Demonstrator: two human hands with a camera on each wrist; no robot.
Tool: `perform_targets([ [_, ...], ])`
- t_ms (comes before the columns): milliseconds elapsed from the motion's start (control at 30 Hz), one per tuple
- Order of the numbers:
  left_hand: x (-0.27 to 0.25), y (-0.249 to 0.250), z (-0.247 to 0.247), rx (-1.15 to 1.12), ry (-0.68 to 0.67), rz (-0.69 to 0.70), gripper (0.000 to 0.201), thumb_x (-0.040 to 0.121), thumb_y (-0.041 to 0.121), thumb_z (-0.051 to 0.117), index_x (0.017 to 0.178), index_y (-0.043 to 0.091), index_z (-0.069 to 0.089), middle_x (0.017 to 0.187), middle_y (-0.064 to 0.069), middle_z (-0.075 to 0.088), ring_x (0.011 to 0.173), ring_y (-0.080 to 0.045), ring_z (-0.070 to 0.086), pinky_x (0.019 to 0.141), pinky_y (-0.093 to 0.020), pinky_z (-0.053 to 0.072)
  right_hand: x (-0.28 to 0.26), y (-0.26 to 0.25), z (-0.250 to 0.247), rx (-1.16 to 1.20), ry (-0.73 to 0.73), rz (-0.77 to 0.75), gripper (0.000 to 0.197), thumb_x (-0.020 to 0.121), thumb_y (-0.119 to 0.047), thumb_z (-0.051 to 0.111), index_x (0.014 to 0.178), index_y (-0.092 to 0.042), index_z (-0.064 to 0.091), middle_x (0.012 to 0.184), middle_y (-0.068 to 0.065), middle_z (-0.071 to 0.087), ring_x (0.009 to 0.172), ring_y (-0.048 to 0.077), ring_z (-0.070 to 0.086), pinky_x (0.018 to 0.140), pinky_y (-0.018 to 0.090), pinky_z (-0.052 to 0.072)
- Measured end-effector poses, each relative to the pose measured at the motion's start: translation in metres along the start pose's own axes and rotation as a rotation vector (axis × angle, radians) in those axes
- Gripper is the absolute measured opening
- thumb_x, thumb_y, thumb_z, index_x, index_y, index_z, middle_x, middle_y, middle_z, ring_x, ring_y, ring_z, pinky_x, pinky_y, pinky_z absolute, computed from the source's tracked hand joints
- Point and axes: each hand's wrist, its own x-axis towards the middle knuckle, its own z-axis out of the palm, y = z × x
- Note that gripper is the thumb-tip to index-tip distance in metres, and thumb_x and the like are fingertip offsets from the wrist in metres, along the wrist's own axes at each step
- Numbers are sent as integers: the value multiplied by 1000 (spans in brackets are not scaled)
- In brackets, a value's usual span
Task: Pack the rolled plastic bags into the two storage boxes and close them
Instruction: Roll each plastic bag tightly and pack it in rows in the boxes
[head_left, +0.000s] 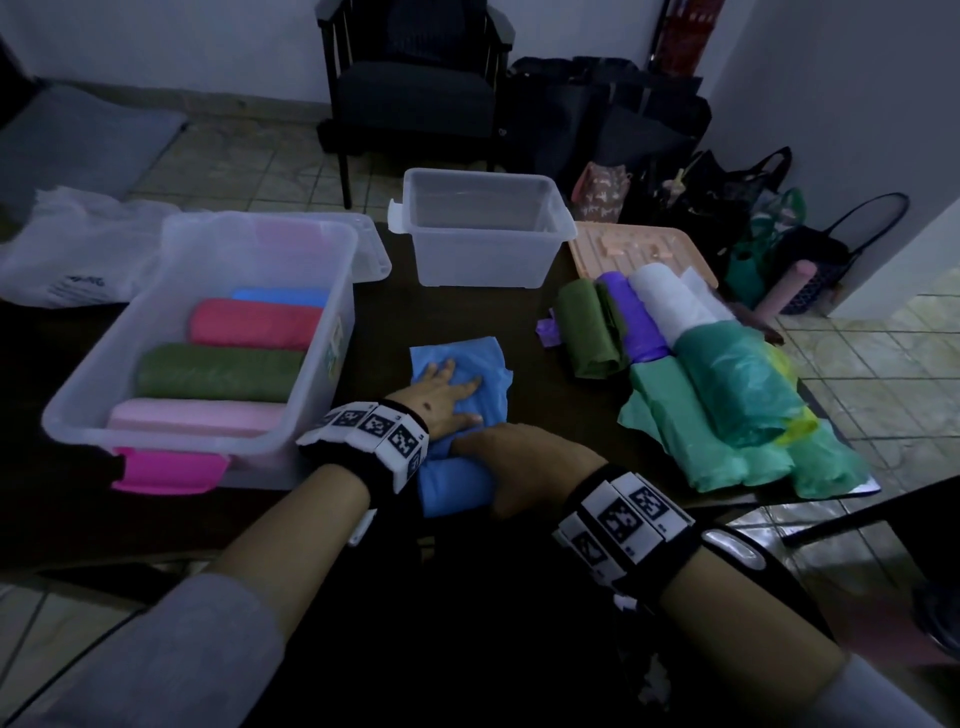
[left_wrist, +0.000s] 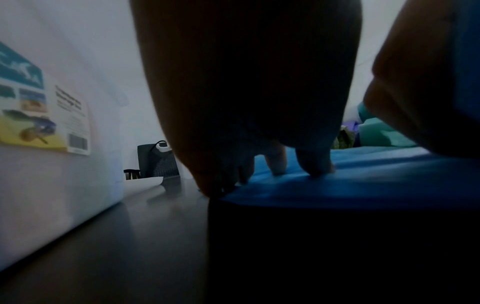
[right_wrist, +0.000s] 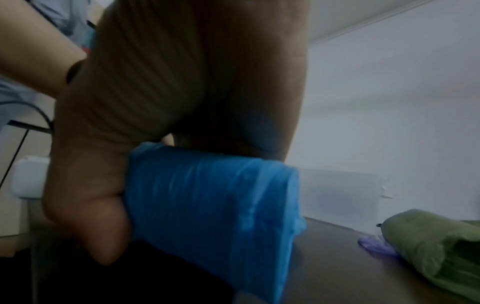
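A dark, smooth tabletop (head_left: 384, 312) carries a half-unrolled blue plastic bag (head_left: 457, 374) at its middle. Left of that bag stands a clear plastic storage box with pink latches (head_left: 208, 441); beyond it, an empty clear plastic box (head_left: 483, 249). To its right lie a peach plastic lid (head_left: 623, 244) and a heap of green, purple and white bag rolls (head_left: 691, 364).

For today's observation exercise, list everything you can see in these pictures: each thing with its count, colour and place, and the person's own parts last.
Large storage box: one, clear with pink latch, table left; holds four rolls, blue, red, green, pink.
Small storage box: one, clear, table centre back.
Blue bag: one, half rolled, table centre.
Rolled bags: a pile, green, purple, white, teal, table right.
Lid: one, peach, behind pile.
Chair: one, dark, by wall.
Left hand: flat on blue bag.
Right hand: grips the rolled end.
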Motion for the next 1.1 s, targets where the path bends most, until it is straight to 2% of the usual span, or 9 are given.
perform_targets([
  [133, -1, 1, 0, 39, 2, -5, 66, 97, 47, 33, 150, 30, -3, 157, -8, -15, 145, -28, -12, 117, -48, 4, 5, -3, 5, -37, -63, 41, 63, 80, -20, 69, 136, -22, 42, 135, 7, 46, 122, 25, 48, 100, 37, 41],
  [267, -4, 3, 0, 36, 6, -7, 65, 98, 46, 32, 150, 30, -3, 157, -8, -16, 145, -28, -12, 117, -47, 3, 3, -2, 8, -42, -25, 25, 65, 79, -20, 70, 137, -20, 41, 142, 7, 29, 126, 28, 37, 103, 39, 33],
  [367, -3, 2, 0, 13, 4, -6, 64, 98, 45, 33, 150, 31, -2, 157, -7, -15, 144, -29, -12, 117, -50, 4, -4, 0, 9, 60, 23, 25, 67, 79, -15, 72, 137, -18, 38, 142, 6, 34, 129, 22, 36, 104, 31, 33],
  [533, -1, 1, -1, 0, 7, -8, 62, 99, 43, 33, 150, 32, 0, 157, -6, -14, 145, -28, -12, 117, -50, 4, -12, 2, 9, 171, 119, 58, 68, 78, -14, 74, 133, -13, 34, 126, 2, 49, 115, 17, 49, 85, 21, 38],
  [733, 1, -1, 1, -19, 41, 7, 66, 98, 42, 37, 150, 30, -2, 158, -6, -12, 145, -27, -10, 118, -48, 7, -15, 6, 10, 111, 203, 45, 54, 76, -27, 76, 123, -20, 51, 127, 1, 41, 118, 17, 37, 97, 29, 36],
  [900, -8, 1, -1, -141, 146, 14, 75, 95, 37, 48, 151, 18, 2, 159, -6, -2, 146, -23, 1, 117, -41, 9, -8, 10, 1, 63, 131, 52, 61, 81, -34, 70, 136, -22, 46, 128, 5, 40, 119, 20, 34, 99, 32, 32],
  [967, -14, 3, -3, -174, 222, -49, 71, 94, 37, 49, 150, 18, 10, 158, -8, 3, 145, -26, 7, 116, -41, 10, -3, 13, -1, 122, 143, 70, 64, 80, -30, 72, 136, -19, 43, 129, 6, 45, 120, 20, 39, 97, 29, 33],
  [1033, -23, 6, -6, -230, 336, -97, 55, 94, 31, 53, 143, 16, 35, 152, -10, 23, 138, -27, 27, 113, -38, 23, 1, 17, -3, 206, 157, 107, 59, 79, -29, 73, 130, -17, 46, 127, 4, 50, 118, 19, 45, 97, 29, 37],
  [1100, -34, 12, -8, -302, 469, -73, 25, 92, 20, 57, 115, 12, 62, 131, -7, 53, 119, -22, 51, 102, -33, 40, 6, 22, -4, 211, 164, 116, 48, 81, -32, 71, 122, -16, 51, 122, 4, 55, 113, 20, 51, 93, 31, 42],
])
